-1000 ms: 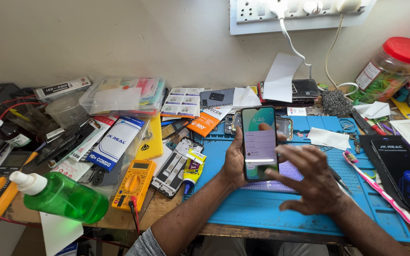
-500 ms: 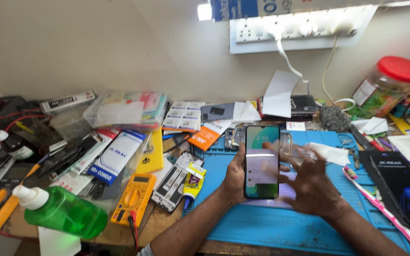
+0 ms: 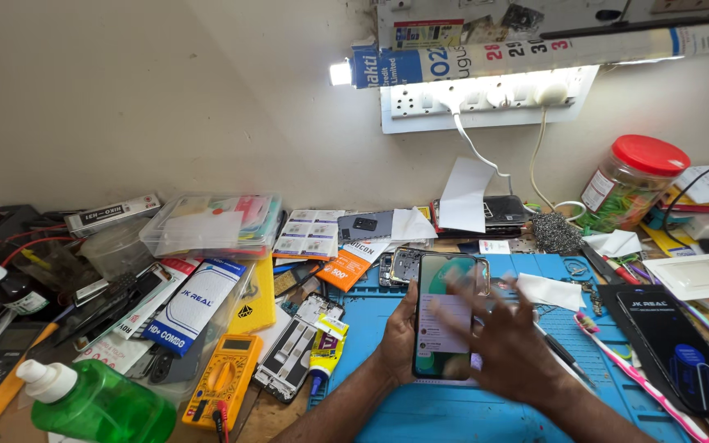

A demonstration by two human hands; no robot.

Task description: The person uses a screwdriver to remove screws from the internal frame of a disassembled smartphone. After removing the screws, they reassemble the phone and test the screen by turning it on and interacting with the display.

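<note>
From the head view I count one smartphone [image 3: 446, 316], screen lit, held upright over the blue work mat [image 3: 420, 410]. My left hand [image 3: 400, 332] is wrapped around its left edge, fingers closed on it. My right hand [image 3: 506, 340] is spread open in front of the screen, blurred, gripping nothing. I count one yellow multimeter [image 3: 225, 390], one green bottle [image 3: 96, 402], one red-lidded jar [image 3: 632, 180] and one pink toothbrush [image 3: 617, 361]. Against half a second ago, the phone sits at much the same spot, the view has tilted up to show more of the wall, and the screen shows a different page.
</note>
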